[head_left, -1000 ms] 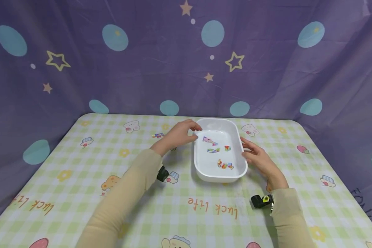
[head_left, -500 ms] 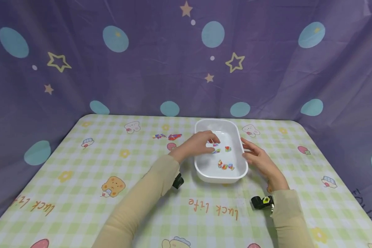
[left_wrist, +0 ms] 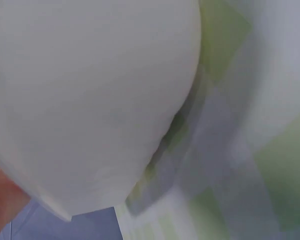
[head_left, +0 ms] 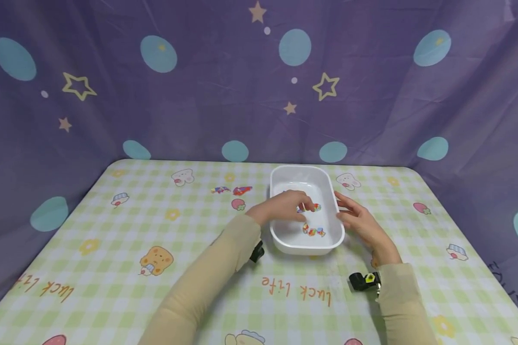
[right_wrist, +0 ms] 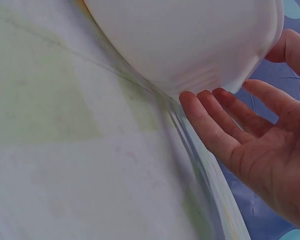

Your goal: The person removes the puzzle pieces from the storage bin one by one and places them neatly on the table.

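Observation:
A white rectangular tray (head_left: pixel 307 242) stands on the table, with several small, brightly wrapped candies (head_left: pixel 313 230) on its floor. My left hand (head_left: pixel 285 207) reaches over the tray's left rim, fingers bent loosely down above more candies (head_left: pixel 317 207) and partly hiding them. A gap shows between its thumb and fingers, and nothing is visibly held there. On the outside of the right wall, my right hand (head_left: pixel 361 223) rests its fingertips, the fingers (right_wrist: pixel 205 120) extended against the tray in the right wrist view. The tray's wall (left_wrist: pixel 90 110) blocks the left wrist view of the left fingers.
Left of the tray, a blue-and-purple candy (head_left: pixel 220 190) and a red candy (head_left: pixel 242 190) lie on the checked tablecloth (head_left: pixel 125 225). Behind the table hangs a purple curtain (head_left: pixel 216 96). Black wrist cameras (head_left: pixel 362 281) are worn below both hands.
My left hand has moved right from beside the left rim into the tray. The red candy on the cloth has come into view. My right hand stays at the tray's right side.

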A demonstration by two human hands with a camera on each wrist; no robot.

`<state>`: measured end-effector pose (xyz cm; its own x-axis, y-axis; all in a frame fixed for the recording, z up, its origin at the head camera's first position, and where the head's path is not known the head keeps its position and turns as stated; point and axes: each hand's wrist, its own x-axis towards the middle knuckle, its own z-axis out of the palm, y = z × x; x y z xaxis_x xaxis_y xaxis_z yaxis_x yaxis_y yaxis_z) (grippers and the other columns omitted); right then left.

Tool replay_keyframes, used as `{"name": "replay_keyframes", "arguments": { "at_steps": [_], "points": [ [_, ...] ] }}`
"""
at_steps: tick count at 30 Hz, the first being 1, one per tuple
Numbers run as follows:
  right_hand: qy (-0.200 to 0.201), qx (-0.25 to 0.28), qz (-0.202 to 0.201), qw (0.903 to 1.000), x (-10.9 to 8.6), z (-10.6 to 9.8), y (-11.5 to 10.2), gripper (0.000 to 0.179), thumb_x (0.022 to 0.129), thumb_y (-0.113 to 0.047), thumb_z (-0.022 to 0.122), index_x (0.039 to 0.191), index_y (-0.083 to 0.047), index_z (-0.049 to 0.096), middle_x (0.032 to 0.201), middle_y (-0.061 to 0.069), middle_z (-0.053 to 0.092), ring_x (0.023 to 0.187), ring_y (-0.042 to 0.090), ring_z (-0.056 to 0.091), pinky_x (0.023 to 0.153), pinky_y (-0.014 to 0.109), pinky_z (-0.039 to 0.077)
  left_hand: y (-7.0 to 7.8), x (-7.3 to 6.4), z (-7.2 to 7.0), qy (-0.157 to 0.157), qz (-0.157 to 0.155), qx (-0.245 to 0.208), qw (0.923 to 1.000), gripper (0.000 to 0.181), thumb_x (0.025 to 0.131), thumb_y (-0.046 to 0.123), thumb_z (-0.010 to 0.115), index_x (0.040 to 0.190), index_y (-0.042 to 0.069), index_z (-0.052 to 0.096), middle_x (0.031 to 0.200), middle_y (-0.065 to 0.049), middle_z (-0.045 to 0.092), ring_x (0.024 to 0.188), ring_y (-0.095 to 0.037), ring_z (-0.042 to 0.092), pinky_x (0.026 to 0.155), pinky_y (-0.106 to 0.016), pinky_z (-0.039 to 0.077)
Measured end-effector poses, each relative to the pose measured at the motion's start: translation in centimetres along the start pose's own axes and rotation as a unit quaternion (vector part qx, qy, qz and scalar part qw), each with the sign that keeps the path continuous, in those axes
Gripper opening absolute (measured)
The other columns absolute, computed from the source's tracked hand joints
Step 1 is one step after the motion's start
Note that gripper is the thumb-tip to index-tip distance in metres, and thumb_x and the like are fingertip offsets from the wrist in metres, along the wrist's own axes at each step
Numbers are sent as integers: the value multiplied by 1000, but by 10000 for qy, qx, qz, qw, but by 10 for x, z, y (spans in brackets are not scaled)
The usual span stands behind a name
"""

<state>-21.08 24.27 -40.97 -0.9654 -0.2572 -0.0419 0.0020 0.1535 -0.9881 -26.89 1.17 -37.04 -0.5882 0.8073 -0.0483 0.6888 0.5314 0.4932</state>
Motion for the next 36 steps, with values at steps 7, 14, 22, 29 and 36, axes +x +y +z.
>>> {"name": "replay_keyframes", "arguments": {
  "at_steps": [7, 14, 22, 29, 36],
  "points": [
    [-10, -35, -1, 10000, 1, 0, 2, 61, 90, -10, 51, 144, -11, 23, 138, 23, 30, 102, 1, 52, 80, 21, 48, 1, 8, 6, -496, -111, -12, 9987, 30, 78, 11, 67, 108, 10, 65, 104, 0, 61, 95, -15, 56, 80, -18, 41],
    [21, 51, -60, 10000, 2, 0, 4, 61, 89, -10, 51, 144, -11, 25, 137, 21, 33, 102, 2, 53, 81, 21, 48, 4, 8, 7, -879, -369, 334, 9949, 28, 77, 9, 68, 104, 14, 65, 101, -2, 58, 90, -12, 53, 79, -19, 40],
    [64, 45, -47, 10000, 0, 1, 6, 60, 89, -9, 51, 144, -10, 25, 137, 21, 33, 100, 0, 54, 80, 21, 48, 2, 10, 13, -1091, -373, 577, 9917, 27, 73, 5, 68, 97, 17, 67, 93, 2, 57, 84, -10, 50, 77, -19, 39],
    [16, 107, -67, 9999, 0, 2, 4, 60, 90, -7, 50, 144, -8, 23, 138, 24, 32, 100, 1, 53, 80, 21, 48, 3, 11, 16, -1123, -379, 729, 9903, 24, 71, 3, 68, 90, 17, 65, 86, 3, 56, 80, -10, 49, 73, -19, 39],
    [107, -3, 20, 9999, 1, -1, 5, 60, 90, -11, 52, 144, -13, 25, 138, 19, 33, 101, 0, 52, 80, 21, 48, 4, 12, 16, -1093, -405, 916, 9890, 17, 73, 9, 70, 86, 18, 64, 76, 6, 55, 74, -8, 48, 70, -19, 37]
  ]
}}
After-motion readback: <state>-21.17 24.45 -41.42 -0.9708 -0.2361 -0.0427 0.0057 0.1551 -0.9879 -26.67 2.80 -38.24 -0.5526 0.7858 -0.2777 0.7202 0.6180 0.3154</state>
